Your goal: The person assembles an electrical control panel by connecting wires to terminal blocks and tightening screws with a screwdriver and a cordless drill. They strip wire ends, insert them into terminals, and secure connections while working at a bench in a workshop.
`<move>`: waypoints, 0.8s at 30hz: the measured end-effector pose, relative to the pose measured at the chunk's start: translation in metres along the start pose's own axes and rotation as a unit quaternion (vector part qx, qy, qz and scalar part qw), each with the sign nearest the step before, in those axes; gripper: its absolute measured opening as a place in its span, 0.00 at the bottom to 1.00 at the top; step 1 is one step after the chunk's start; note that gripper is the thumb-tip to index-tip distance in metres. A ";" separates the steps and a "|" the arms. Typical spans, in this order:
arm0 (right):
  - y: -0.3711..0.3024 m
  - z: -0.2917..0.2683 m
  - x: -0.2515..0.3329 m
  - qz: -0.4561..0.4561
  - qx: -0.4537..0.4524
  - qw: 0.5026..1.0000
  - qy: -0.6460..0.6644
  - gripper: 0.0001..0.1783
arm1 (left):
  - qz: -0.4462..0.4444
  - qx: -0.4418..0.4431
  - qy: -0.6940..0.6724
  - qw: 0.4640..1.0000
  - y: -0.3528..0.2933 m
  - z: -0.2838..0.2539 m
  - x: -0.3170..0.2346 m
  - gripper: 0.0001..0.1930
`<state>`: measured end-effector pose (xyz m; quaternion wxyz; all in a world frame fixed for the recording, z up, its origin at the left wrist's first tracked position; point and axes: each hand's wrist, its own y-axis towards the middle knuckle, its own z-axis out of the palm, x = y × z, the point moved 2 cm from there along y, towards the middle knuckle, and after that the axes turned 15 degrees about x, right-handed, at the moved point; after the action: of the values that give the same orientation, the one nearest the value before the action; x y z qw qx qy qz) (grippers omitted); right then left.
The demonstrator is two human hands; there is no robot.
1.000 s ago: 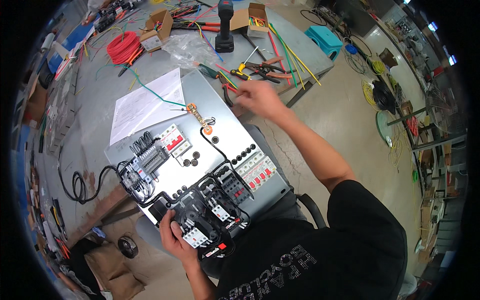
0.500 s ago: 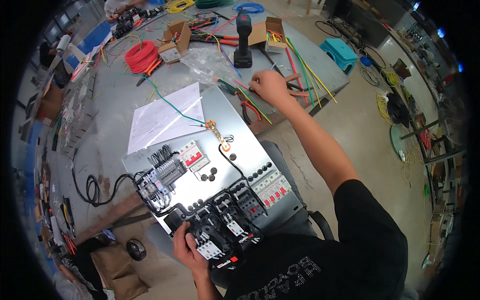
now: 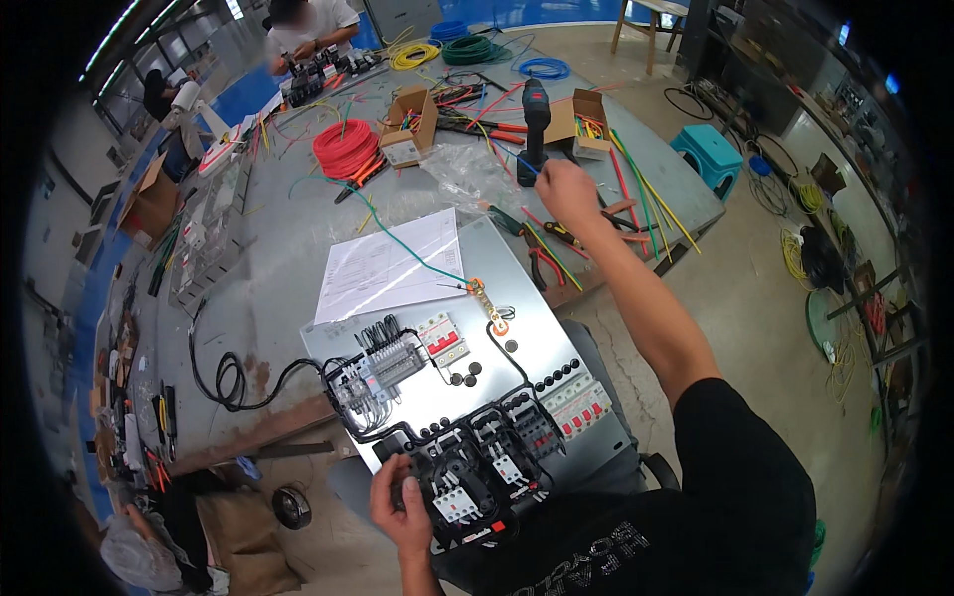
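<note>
A metal mounting panel (image 3: 517,268) lies tilted from the table's front edge toward my lap. It carries a three-pole breaker (image 3: 442,341), a terminal block (image 3: 396,365), a row of breakers with red levers (image 3: 579,410) and black contactors (image 3: 457,505) with black wiring. A green wire (image 3: 407,245) runs to the brass bar (image 3: 486,303). My left hand (image 3: 402,512) rests at the panel's near left corner beside a contactor, fingers apart, holding nothing visible. Over the table, my right hand (image 3: 568,194) pinches the end of a blue wire (image 3: 527,164) near a cordless drill (image 3: 534,134).
Pliers (image 3: 542,260), loose wires (image 3: 646,204), two cardboard boxes (image 3: 410,124) and a red wire coil (image 3: 345,149) lie on the table. A printed sheet (image 3: 388,263) sits behind the panel. Another person (image 3: 310,30) works at the far end. A teal stool (image 3: 708,157) stands right.
The view has shifted, so the scene sits lower and further right. My right hand has moved slightly left to the blue wire, whose angle has changed. My left thumb and fingers have spread.
</note>
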<state>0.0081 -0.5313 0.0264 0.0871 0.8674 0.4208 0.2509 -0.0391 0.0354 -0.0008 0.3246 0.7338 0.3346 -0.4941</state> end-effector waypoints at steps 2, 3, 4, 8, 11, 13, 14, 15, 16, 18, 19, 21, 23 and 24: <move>-0.027 -0.052 0.011 -0.029 -0.061 0.997 0.048 0.08 | 0.059 0.014 0.049 0.997 0.025 -0.008 -0.019 0.18; -0.042 -0.078 0.018 -0.045 -0.092 0.992 0.070 0.08 | 0.089 0.021 0.062 0.994 0.040 -0.010 -0.034 0.17; -0.056 -0.099 0.023 -0.024 -0.100 0.990 0.100 0.09 | 0.112 0.036 0.076 0.990 0.057 -0.008 -0.056 0.17; -0.105 -0.151 0.055 -0.019 0.033 0.916 0.399 0.12 | 0.288 0.104 0.231 0.923 0.110 0.005 -0.136 0.22; -0.143 -0.167 0.092 -0.032 0.179 0.806 0.564 0.13 | 0.423 0.099 0.337 0.835 0.142 0.038 -0.203 0.28; -0.167 -0.172 0.115 -0.035 0.250 0.758 0.602 0.15 | 0.455 0.098 0.406 0.787 0.156 0.059 -0.232 0.27; -0.176 -0.174 0.130 -0.043 0.287 0.728 0.621 0.15 | 0.440 0.132 0.382 0.802 0.158 0.059 -0.229 0.24; -0.184 -0.174 0.143 -0.051 0.323 0.697 0.638 0.16 | 0.422 0.164 0.356 0.818 0.156 0.056 -0.218 0.21; -0.190 -0.174 0.152 -0.054 0.352 0.677 0.645 0.17 | 0.377 0.194 0.315 0.849 0.150 0.052 -0.209 0.14; -0.200 -0.167 0.160 -0.053 0.372 0.562 0.737 0.17 | 0.360 0.160 0.306 0.867 0.134 0.045 -0.200 0.11; -0.203 -0.163 0.163 -0.052 0.382 0.502 0.774 0.17 | 0.366 0.131 0.314 0.866 0.128 0.042 -0.196 0.11; -0.206 -0.146 0.164 -0.069 0.373 0.521 0.765 0.17 | 0.347 0.123 0.304 0.878 0.122 0.037 -0.197 0.10; -0.207 -0.139 0.168 -0.079 0.361 0.565 0.738 0.17 | 0.331 0.113 0.298 0.888 0.118 0.032 -0.196 0.09; -0.208 -0.139 0.172 -0.076 0.365 0.572 0.731 0.16 | 0.326 0.111 0.298 0.890 0.117 0.029 -0.196 0.09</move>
<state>-0.1157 -0.2751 0.1329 -0.5549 0.3130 0.4615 0.6174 -0.0153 -0.0874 0.1924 0.2687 0.9458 0.1003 -0.1522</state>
